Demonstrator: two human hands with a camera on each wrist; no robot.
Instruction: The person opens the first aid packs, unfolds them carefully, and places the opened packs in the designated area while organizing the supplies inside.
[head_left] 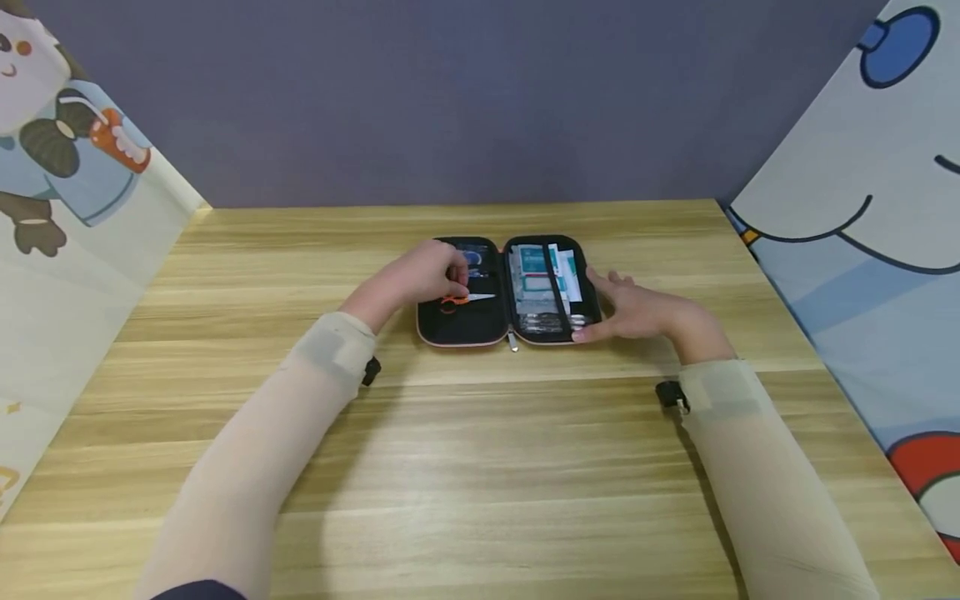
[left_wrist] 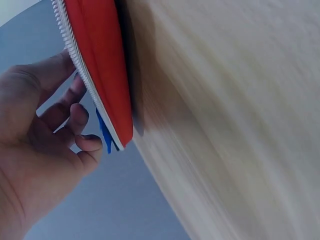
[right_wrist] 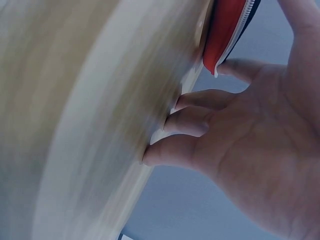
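Note:
A small zip case [head_left: 468, 335] lies unfolded on the table, black inside. Its red outer shell [left_wrist: 102, 65] shows in the left wrist view. My left hand [head_left: 427, 273] reaches over the left half, fingers curled, pinching the orange-handled scissors [head_left: 480, 297] near the handles; the case hides the fingertips in the left wrist view. The blade points right. Against the right edge of the case rests my right hand [head_left: 637, 310], fingers spread, thumb by the near corner. Packets [head_left: 534, 283] sit under a black strap [head_left: 556, 287] in the right half.
The wooden table [head_left: 480, 467] extends around the case. A grey-blue panel [head_left: 465, 100] rises behind it, and printed cartoon panels stand at left and right. A zipper pull [head_left: 513, 342] hangs at the case's near fold.

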